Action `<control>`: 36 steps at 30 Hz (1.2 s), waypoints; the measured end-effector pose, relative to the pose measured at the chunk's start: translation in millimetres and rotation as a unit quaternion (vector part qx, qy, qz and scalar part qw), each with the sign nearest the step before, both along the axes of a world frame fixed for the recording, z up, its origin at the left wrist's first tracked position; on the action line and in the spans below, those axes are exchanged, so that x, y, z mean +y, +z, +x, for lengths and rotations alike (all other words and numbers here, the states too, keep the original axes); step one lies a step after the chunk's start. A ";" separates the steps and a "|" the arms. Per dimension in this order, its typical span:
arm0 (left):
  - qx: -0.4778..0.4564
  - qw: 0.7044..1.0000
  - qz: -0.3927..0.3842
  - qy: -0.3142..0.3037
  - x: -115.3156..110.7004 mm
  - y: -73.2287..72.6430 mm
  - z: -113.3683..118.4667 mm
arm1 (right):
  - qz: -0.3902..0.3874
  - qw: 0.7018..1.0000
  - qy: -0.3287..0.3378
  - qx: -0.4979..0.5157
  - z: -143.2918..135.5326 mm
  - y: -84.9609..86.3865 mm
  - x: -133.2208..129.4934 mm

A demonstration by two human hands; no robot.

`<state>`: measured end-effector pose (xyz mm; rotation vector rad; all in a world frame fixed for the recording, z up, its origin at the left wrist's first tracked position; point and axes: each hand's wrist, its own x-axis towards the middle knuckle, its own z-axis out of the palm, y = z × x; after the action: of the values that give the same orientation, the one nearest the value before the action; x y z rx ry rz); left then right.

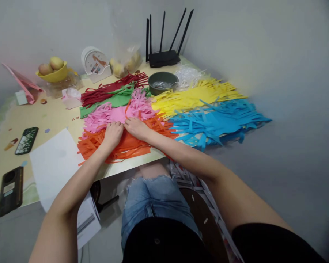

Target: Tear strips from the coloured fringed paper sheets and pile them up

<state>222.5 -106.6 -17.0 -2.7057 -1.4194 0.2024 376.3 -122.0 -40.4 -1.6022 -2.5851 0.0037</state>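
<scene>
Orange paper strips (126, 146), left hand (113, 133), right hand (135, 128) pressing, seemingly flat

Fringed paper sheets (164, 109) cover the middle of the table (57, 120), spreading toward the right of the frame. Both hands rest side by side on the nearest sheet, left hand (113, 134) beside right hand (137, 128). A router (164, 57) stands at upper centre, a bowl (163, 82) just before it. Two phones (19, 160) lie at lower left.
</scene>
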 end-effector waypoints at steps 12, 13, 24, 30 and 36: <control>-0.013 1.000 0.001 0.005 5.0 -1.2 -9.9 | -0.010 1.000 0.001 -0.018 8.6 0.1 5.3; -0.016 1.000 0.003 0.008 5.5 -1.6 -8.9 | -0.010 1.000 0.001 -0.018 7.8 0.5 5.7; -0.034 0.999 0.007 0.026 11.2 -5.9 -8.5 | -0.012 1.000 -0.005 -0.016 6.6 2.6 11.6; -0.035 0.999 0.000 0.022 9.3 -8.4 -8.0 | -0.015 0.999 0.049 -0.016 1.9 4.0 12.6; -0.035 0.997 -0.028 0.065 18.0 -8.8 -5.8 | -0.042 0.999 0.010 -0.005 -2.8 0.1 19.0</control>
<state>216.7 -88.6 -25.8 -2.6907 -1.6366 0.1583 373.4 -103.0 -40.3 -1.6068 -2.6433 0.1083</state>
